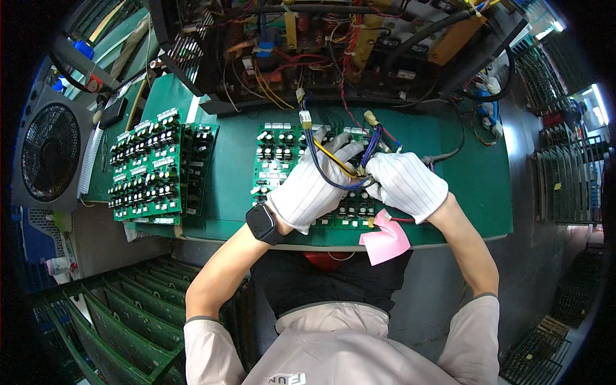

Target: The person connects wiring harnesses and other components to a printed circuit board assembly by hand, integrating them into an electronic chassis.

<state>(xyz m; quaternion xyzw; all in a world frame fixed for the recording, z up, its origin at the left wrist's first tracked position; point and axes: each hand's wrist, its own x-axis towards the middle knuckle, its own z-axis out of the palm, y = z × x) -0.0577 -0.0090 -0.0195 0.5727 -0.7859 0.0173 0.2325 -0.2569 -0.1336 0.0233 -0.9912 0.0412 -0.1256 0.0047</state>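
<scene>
My left hand (314,189), in a white striped glove, is bent over a green circuit board (273,157) full of small components. Blue and yellow wires (329,154) with a white connector (305,119) cross over its back, and its fingertips are partly hidden. My right hand (409,185), gloved alike, pinches the wire bundle close to the left fingers. Purple wires (370,149) rise from there to a cream connector (371,118). Both hands cover much of the board. A pink paper slip (387,240) lies at the table's front edge, below the right hand.
An open chassis (295,58) with loose wiring stands behind the board on the green table (475,186). Stacked circuit boards (146,170) stand on the left, near a black fan (51,144). A black cable (459,138) runs at the right. Green racks (122,314) stand lower left.
</scene>
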